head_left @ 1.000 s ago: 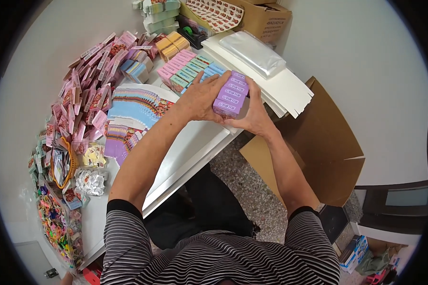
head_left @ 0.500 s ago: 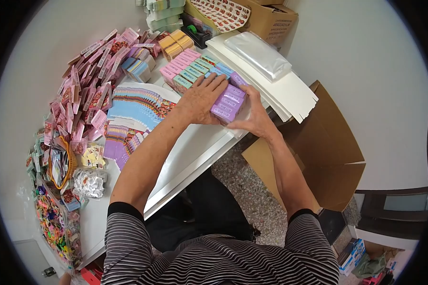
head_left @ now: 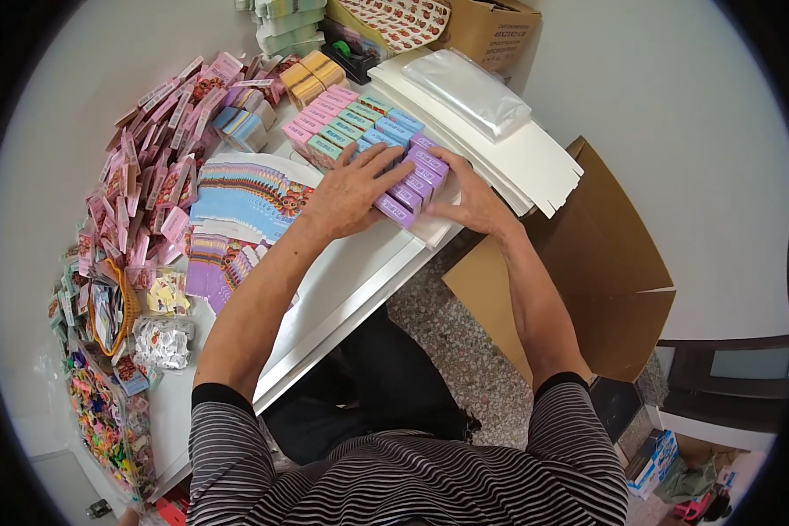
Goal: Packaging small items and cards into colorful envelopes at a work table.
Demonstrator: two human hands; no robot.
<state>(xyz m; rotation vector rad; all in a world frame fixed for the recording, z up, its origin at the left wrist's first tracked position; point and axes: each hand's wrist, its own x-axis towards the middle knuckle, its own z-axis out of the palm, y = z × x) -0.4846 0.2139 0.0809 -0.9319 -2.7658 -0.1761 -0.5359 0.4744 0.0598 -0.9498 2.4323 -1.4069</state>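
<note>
A row of small purple boxes (head_left: 419, 180) stands at the right end of a block of small cartons, beside blue boxes (head_left: 393, 128), green boxes (head_left: 347, 130) and pink boxes (head_left: 322, 114). Over the near blue boxes lies my left hand (head_left: 352, 188), its fingers spread and a fingertip against the purple row. Curved along the row's right side is my right hand (head_left: 475, 195), index finger at the far end and thumb lower down, gripping the boxes. The nearest purple box sits slightly out of line, toward the table's edge. My left fingers hide part of the blue boxes.
Fanned blue cards (head_left: 241, 206) and purple cards (head_left: 209, 267) lie left of my left arm. Beyond is a heap of pink packs (head_left: 162, 149). White sheets (head_left: 522, 167) carry a clear plastic stack (head_left: 469, 92). An open cardboard box (head_left: 609, 263) stands on the floor at right.
The purple boxes, bunched between both hands before, now stand in a longer row beside the blue ones. My left hand has slid nearer and left, uncovering blue boxes. The view has shifted slightly.
</note>
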